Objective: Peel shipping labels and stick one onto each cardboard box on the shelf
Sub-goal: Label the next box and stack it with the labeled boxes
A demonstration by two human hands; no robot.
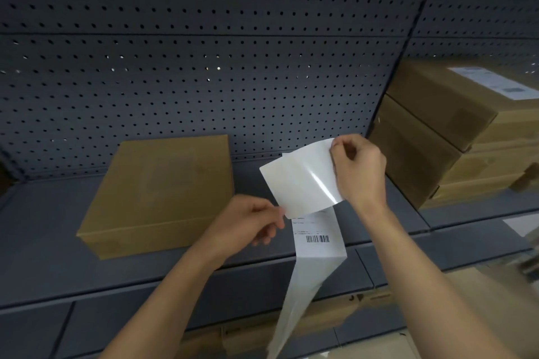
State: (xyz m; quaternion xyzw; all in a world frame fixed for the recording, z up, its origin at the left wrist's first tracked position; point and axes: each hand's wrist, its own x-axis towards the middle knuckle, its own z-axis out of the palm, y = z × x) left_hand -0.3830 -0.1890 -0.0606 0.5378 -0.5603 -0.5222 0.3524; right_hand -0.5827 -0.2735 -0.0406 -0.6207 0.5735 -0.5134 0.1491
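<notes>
A strip of shipping labels [316, 242] hangs in front of the shelf, one printed label with a barcode facing me and the strip trailing down below. My right hand [358, 172] pinches the top corner of a glossy white sheet [303, 178] that curls up away from the strip. My left hand [250, 221] pinches the strip's left edge just beneath that sheet. A flat cardboard box [157, 195] with a bare top lies on the grey shelf [43, 242] to the left of my hands.
A stack of cardboard boxes [455, 137] stands at the right on the neighbouring shelf; the top one carries a white label [490, 81]. Dark pegboard [204, 52] forms the back wall. More cardboard [364, 309] shows on the level below the shelf's front edge.
</notes>
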